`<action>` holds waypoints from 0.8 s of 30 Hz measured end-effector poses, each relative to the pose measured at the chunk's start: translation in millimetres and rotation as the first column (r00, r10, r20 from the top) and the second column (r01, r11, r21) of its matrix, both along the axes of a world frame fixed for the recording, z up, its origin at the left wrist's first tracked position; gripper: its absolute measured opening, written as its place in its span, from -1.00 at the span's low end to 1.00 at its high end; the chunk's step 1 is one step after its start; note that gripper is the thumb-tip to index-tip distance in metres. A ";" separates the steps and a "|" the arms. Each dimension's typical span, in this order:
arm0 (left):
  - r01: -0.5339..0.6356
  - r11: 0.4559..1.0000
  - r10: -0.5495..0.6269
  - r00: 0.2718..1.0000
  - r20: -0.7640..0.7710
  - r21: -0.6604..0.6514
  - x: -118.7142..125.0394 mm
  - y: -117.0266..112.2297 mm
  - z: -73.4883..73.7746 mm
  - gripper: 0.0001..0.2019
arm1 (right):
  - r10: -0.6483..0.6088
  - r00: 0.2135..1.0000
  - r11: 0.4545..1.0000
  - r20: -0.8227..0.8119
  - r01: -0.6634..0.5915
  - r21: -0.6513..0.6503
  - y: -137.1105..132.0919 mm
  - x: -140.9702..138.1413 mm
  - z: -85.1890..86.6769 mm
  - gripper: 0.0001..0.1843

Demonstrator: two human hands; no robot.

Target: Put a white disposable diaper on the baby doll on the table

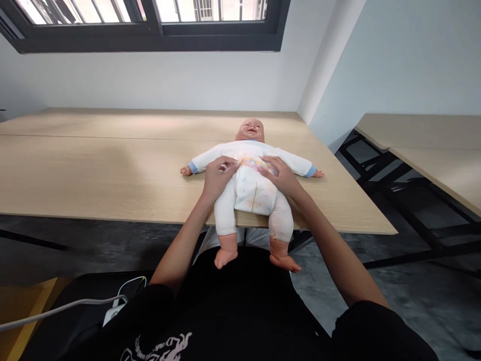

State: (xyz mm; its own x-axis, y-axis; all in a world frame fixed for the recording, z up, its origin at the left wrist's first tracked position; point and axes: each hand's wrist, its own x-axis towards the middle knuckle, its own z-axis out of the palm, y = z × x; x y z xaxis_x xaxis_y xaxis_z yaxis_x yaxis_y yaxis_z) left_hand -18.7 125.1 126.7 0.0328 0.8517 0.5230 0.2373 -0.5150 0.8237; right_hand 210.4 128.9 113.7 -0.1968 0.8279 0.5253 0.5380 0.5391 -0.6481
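Observation:
A baby doll (251,130) in a white top with blue cuffs lies on its back, arms spread and bare feet hanging past the table's front edge. Around its hips is a white diaper (255,190) with a coloured print along the waistband. At the waistband's left end, the thumb and forefinger of my left hand (219,178) are pinched on the diaper's edge. Over the other end, my right hand (283,178) has its fingers curled on the waistband, thumb lower down. Part of the waistband's right side is hidden under those fingers.
The doll lies on a wooden table (93,175) set against a wall beneath a window (158,30). A second table (432,135) stands to the right across a gap. A white cable (63,308) and a yellow panel (33,306) are at the lower left.

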 end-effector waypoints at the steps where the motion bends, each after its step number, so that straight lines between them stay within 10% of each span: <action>1: 0.021 1.000 -0.021 0.999 -0.044 0.004 -1.2 -0.2 0.4 -0.91 | 0.000 1.000 1.000 0.001 0.000 0.000 0.0 -0.3 0.0 -0.46; 10: 0.191 0.974 -0.158 0.956 -0.246 0.120 -6.0 -5.8 3.9 -0.75 | 0.002 1.000 1.000 0.009 -0.002 -0.010 -0.9 0.8 1.4 -0.43; 19: 0.266 0.963 -0.236 0.742 -0.627 -0.048 -14.3 -30.7 14.5 -0.62 | 0.058 0.998 0.995 -0.002 -0.058 -0.085 -3.1 0.1 1.7 -0.37; 24: 0.262 0.964 -0.238 0.763 -0.601 -0.048 -8.5 -34.1 17.1 -0.58 | 0.067 0.997 0.989 -0.029 -0.070 -0.127 -11.1 1.8 8.6 -0.33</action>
